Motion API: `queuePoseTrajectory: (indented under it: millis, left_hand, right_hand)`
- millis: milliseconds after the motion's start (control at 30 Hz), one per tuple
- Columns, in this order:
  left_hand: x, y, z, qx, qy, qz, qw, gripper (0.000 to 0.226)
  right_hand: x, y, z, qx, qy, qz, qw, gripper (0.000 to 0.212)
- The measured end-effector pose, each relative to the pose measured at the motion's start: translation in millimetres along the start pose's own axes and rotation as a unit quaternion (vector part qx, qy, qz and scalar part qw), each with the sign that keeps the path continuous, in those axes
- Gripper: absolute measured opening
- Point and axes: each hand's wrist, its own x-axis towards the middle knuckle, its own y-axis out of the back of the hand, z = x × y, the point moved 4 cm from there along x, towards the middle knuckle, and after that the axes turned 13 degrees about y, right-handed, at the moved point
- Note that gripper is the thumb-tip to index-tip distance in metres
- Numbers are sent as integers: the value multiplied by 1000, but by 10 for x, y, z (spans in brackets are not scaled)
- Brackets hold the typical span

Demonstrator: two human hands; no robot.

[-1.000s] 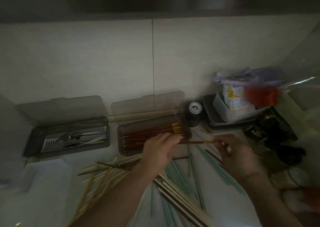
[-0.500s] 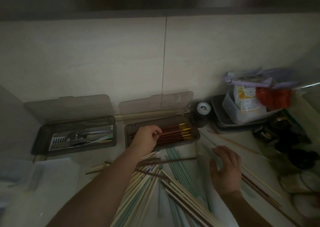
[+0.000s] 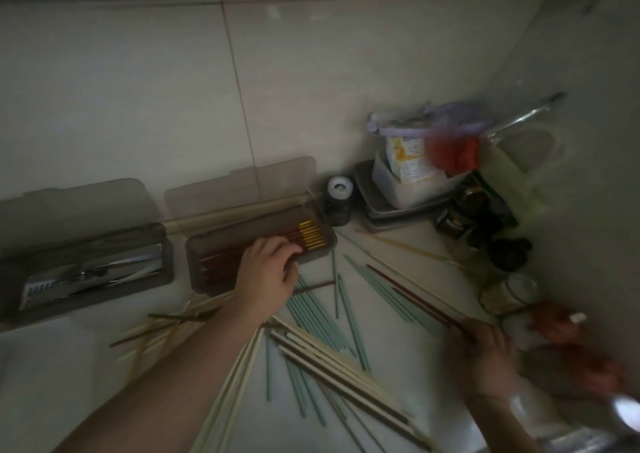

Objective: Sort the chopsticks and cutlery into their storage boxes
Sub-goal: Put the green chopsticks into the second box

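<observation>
Lying loose across the pale worktop (image 3: 398,314): thin mint-green chopsticks (image 3: 322,317) and long cream-coloured chopsticks (image 3: 332,355), all slim straight rods. Smoky translucent chopstick box (image 3: 329,241), lid tilted back against the tiled wall, is holding dark red chopsticks (image 3: 221,257) with gold ends. Matching cutlery box (image 3: 162,265) beside it is holding metal cutlery (image 3: 86,272). Left hand (image 3: 270,272) is resting over the chopstick box, fingers loosely curled on the red sticks; can't tell if gripping. Right hand (image 3: 485,348), blurred, is pinching a red chopstick (image 3: 415,296) at the worktop's right side.
</observation>
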Motion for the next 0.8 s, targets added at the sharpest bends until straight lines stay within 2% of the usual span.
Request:
queuePoseTrajectory:
  millis: [100,200,267,400,533,667,733,800]
  left_hand:
    - [-190,-97,203,-21,-63,20,998,29]
    - [-348,-195,332,-40,-108,10,993,30]
    - [-393,-243,366,-24,-108,-1,994,31]
    - [-425,-244,406,0,-99,7,995,30]
    - [-415,-218,391,-9,-87,18,996,32]
    - [-411,-184,400,-4,-94,24,995,33]
    - [-396,-147,427,-7,-89,18,996,39]
    - [-403,-100,455,7,-88,16,996,49]
  right_hand:
    - [-45,-35,29,-31,-20,-34,999,51]
    - [-36,52,-31,-22,-12,-7,1000,51]
    - [22,80,-46,-12,-18,-4,1000,43]
    - [89,-7,-11,0,-32,-48,998,23]
    - [122,14,-23,-10,-86,-76,993,19]
    - [52,150,-68,-45,-62,9,997,24]
    - [16,213,-179,-15,-34,88,995,31]
    - [32,251,-403,32,35,142,989,32]
